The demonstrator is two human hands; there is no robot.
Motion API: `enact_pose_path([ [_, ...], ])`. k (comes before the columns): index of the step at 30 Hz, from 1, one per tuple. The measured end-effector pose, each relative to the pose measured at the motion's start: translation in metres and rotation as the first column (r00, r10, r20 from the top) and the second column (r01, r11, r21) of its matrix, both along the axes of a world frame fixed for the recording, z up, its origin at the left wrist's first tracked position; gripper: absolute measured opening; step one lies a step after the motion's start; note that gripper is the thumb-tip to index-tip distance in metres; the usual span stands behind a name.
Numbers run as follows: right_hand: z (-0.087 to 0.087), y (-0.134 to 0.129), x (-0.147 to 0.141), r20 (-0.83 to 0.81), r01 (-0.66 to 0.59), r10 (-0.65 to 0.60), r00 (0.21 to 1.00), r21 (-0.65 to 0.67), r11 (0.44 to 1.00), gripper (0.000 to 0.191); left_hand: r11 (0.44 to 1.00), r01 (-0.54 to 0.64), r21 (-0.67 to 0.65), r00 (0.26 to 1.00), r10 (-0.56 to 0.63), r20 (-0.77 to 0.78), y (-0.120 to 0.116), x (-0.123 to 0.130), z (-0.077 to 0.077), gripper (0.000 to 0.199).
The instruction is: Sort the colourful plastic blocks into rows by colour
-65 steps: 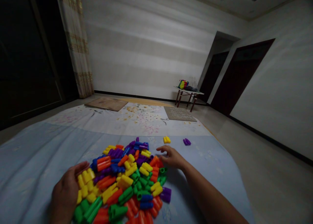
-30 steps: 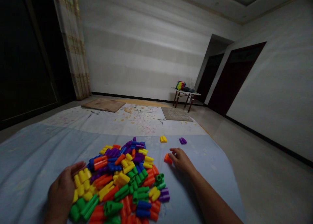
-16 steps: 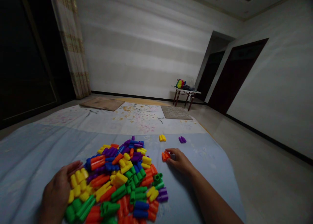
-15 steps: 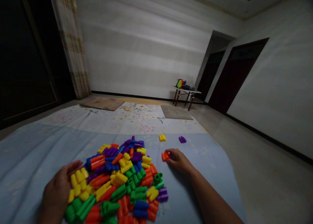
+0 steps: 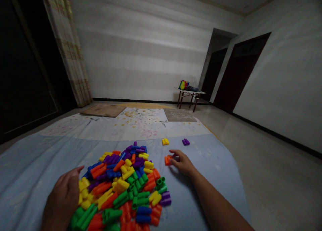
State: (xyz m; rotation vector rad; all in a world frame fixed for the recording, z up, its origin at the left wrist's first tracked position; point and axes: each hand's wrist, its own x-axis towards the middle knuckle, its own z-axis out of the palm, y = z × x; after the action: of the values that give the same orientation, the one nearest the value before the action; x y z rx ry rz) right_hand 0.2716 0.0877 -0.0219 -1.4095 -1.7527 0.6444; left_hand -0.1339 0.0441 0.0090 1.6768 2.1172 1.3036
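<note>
A large heap of plastic toy building blocks [image 5: 120, 184] in green, yellow, orange, blue and purple lies on the blue part of a cloth. At its left edge rests my left hand [image 5: 62, 195], fingers stretched out and nothing held, partly covering some yellow blocks [image 5: 84, 189]. To the right of the heap, my right hand [image 5: 182, 161] has its fingers apart around a single orange block [image 5: 167, 160] lying on the cloth. The thumb is at that block, while the index finger is raised above it. Whether the thumb touches it I cannot tell.
Beyond my right hand, a yellow block [image 5: 165, 141] and a purple block [image 5: 185, 142] lie apart on the cloth [image 5: 201, 170]. Farther off are a brown board [image 5: 103, 110] and a greyish mat [image 5: 179, 115]. A small table [image 5: 190, 90] with a colourful bag stands by the wall.
My right hand's fingers have spread away from the orange block, which stays on the cloth. My left hand has shifted slightly right over the yellow blocks. The view has tilted a little.
</note>
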Motion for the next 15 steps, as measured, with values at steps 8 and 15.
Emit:
enact_pose_path([
  [8, -0.002, 0.002, -0.003, -0.060, 0.077, -0.074, 0.995, 0.041, 0.996, 0.031, 0.981, 0.177, 0.077, 0.960, -0.155, -0.235, -0.006, 0.019, 0.007, 0.042],
  [15, -0.007, 0.002, -0.002, 0.043, -0.004, 0.001, 0.999, 0.076, 0.997, 0.033, 0.984, 0.176, -0.012, 0.975, -0.176, -0.138, -0.008, 0.016, 0.019, 0.044],
])
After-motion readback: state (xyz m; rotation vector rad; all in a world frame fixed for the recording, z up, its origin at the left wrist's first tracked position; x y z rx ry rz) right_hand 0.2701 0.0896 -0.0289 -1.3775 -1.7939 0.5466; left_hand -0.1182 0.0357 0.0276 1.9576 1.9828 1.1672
